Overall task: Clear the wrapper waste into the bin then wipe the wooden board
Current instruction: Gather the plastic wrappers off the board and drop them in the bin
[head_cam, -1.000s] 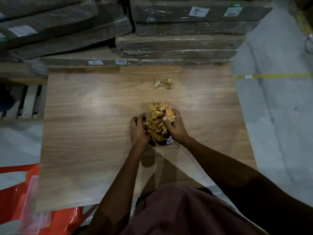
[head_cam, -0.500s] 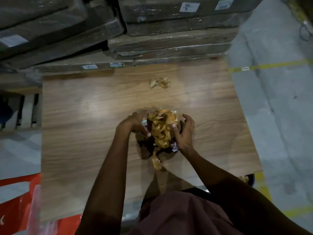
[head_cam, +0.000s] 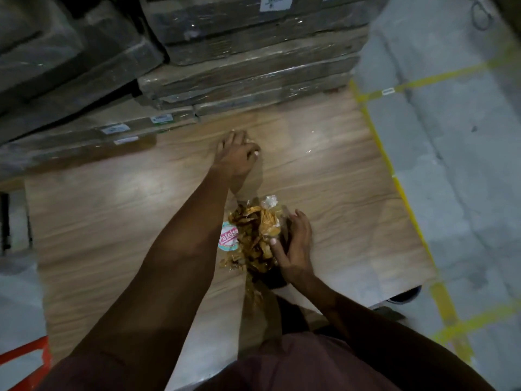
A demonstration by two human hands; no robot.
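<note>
A light wooden board (head_cam: 112, 221) lies flat in front of me. Near its middle sits a crumpled bundle of golden wrappers (head_cam: 258, 235) with a round pink label. My right hand (head_cam: 294, 246) grips this bundle from the right side, fingers curled round it. My left hand (head_cam: 236, 156) is stretched out to the far part of the board, fingers curled down over the spot where the small loose wrappers lay. Those wrappers are hidden under the hand, apart from a pale scrap at the fingertips.
Plastic-wrapped flat packages (head_cam: 253, 52) are stacked along the board's far edge. An orange bin rim (head_cam: 25, 359) shows at the lower left. Grey floor with yellow tape lines (head_cam: 408, 207) runs along the right side of the board.
My left hand let go of the bundle and reached forward onto the small loose wrappers. The right hand now holds the bundle alone. The camera leaned forward.
</note>
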